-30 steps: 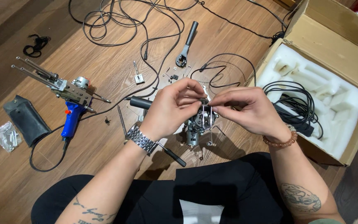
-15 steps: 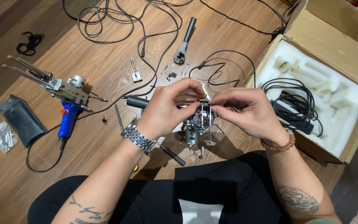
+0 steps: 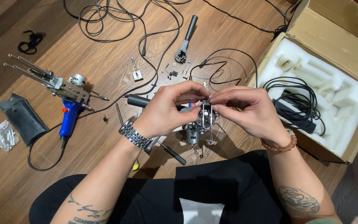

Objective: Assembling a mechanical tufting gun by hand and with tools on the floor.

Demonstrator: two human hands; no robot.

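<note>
Over my lap I hold a small metal machine head (image 3: 198,124) with a motor at its underside. My left hand (image 3: 168,108), with a steel watch at the wrist, grips its left side. My right hand (image 3: 247,110), with a bead bracelet at the wrist, pinches a thin bent wire part (image 3: 206,116) at the top of the machine. The fingertips of both hands meet there. A black handle (image 3: 138,101) sticks out to the left behind my left hand.
A blue-handled tufting gun (image 3: 65,93) lies on the wooden floor at left, next to a black pouch (image 3: 21,118) and a bag of small parts (image 3: 3,133). Black cables (image 3: 117,18) loop at the top. An open cardboard box (image 3: 336,45) with white foam and a cable stands at right.
The view has shifted slightly. My hands stay together on the machine, and my fingers have moved a little on the wire part at its top.
</note>
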